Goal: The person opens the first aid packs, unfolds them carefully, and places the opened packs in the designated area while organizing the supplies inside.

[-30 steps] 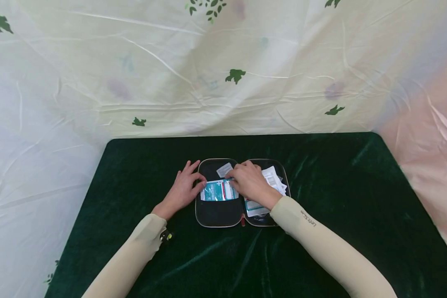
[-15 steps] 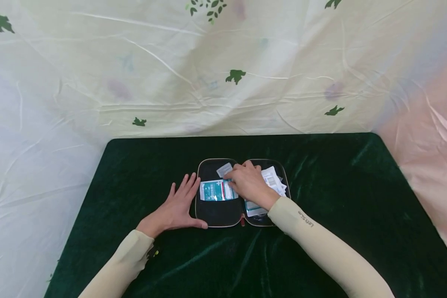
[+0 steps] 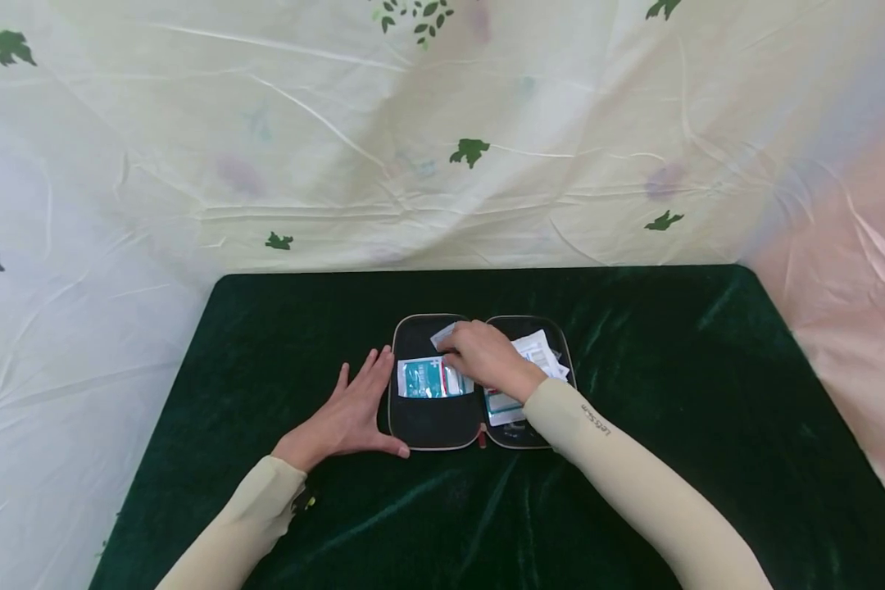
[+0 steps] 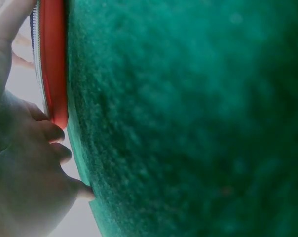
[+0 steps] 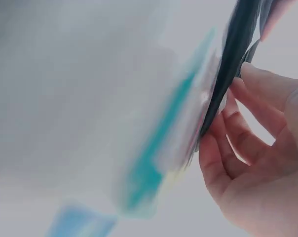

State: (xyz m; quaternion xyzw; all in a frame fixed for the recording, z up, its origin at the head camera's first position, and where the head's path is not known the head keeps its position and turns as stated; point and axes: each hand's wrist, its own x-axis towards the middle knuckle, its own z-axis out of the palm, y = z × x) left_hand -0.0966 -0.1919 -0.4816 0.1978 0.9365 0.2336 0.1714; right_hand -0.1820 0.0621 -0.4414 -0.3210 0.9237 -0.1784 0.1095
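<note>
An open zip case (image 3: 431, 422) with a black inside lies flat on the table; its red outer shell (image 4: 54, 64) shows in the left wrist view. My left hand (image 3: 342, 422) is spread along the case's left edge, fingers straight and thumb at the near corner. Over the left half, my right hand (image 3: 487, 356) has its fingers bent and pinches the lower right part of a small white packet (image 3: 440, 334). A blue and white packet (image 3: 424, 378) sits just below, in the left half. Right fingertips are close to a dark band (image 5: 228, 64) in the right wrist view.
Several white packets (image 3: 538, 352) lie in the right half, partly under my right wrist. A red zip pull (image 3: 483, 439) hangs at the near side of the hinge. Dark green cloth (image 3: 671, 369) covers the table, with a patterned white curtain (image 3: 339, 164) behind.
My left hand has left the blue packet's left edge and moved back, spreading along the case's side. My right hand has shifted slightly left over the small white packet.
</note>
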